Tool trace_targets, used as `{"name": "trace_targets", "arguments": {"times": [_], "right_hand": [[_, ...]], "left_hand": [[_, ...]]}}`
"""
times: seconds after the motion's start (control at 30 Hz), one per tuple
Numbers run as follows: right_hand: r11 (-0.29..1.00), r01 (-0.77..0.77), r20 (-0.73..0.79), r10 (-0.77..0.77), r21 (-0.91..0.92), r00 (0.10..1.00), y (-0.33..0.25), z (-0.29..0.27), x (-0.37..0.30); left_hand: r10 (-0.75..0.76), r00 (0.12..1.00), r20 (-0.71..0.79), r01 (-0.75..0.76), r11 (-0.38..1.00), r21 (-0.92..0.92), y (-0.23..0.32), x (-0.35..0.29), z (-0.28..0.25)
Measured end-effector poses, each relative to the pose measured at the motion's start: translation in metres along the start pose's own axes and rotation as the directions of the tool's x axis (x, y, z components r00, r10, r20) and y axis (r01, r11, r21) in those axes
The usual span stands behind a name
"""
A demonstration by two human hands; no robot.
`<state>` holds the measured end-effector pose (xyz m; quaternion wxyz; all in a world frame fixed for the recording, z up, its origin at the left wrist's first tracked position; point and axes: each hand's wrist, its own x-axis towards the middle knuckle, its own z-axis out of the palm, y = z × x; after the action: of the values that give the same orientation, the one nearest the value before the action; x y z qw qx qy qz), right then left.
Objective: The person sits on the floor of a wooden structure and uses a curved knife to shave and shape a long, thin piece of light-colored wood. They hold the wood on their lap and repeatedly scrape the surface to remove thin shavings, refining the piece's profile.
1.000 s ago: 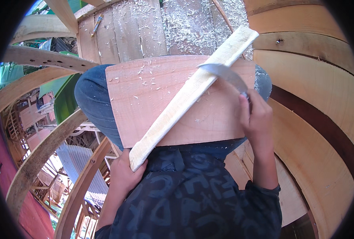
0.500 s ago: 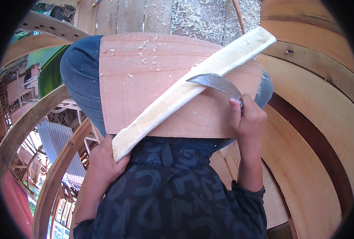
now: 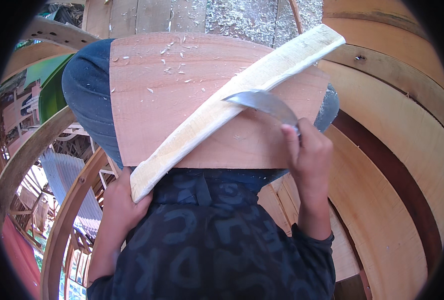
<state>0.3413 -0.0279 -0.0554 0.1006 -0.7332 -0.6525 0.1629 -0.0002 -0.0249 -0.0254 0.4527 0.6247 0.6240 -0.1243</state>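
While a wide flat board (image 3: 147,125) is borne across the legs (image 3: 89,95), a long pale wood strip (image 3: 202,116) is laid diagonally on top, long axis running near-left to far-right, far end overhanging the board. Over the strip's middle a curved knife (image 3: 264,101) is set crosswise, tip to the left; actual bite can't be confirmed. Strip's near end is grasped by the left grip (image 3: 121,200), so that hand is nearer. Knife is clenched in the right grip (image 3: 312,147), handle mostly hidden; from there the strip lies left and beyond, untouched by that hand. Small shavings (image 3: 150,90) are scattered over the board.
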Motion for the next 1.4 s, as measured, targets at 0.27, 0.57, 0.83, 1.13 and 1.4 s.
{"name": "trace_targets", "arguments": {"times": [0.27,0.57,0.83,1.13,1.4], "right_hand": [[0.997,0.040,-0.055,-0.044,-0.061,0.998,0.008,0.012,0.018],[0.961,-0.271,-0.231,0.251,-0.061,0.940,0.040,0.003,0.034],[0.999,0.033,-0.022,-0.033,-0.029,0.999,-0.004,0.001,0.014],[0.874,-0.486,-0.194,0.477,0.001,0.858,0.082,-0.019,0.058],[0.999,-0.027,0.024,0.026,0.019,0.999,-0.005,0.007,0.020]], "left_hand": [[0.005,0.999,-0.033,-0.004,1.000,0.024,-0.001,-0.004,0.001],[-0.019,1.000,-0.013,0.019,0.999,-0.038,0.001,-0.005,0.002],[-0.023,1.000,-0.001,0.023,1.000,-0.007,-0.007,-0.003,0.004],[-0.059,0.998,-0.008,0.059,0.997,0.051,-0.008,-0.011,0.005],[-0.016,1.000,-0.002,0.016,0.999,0.032,-0.009,-0.003,0.005]]}}
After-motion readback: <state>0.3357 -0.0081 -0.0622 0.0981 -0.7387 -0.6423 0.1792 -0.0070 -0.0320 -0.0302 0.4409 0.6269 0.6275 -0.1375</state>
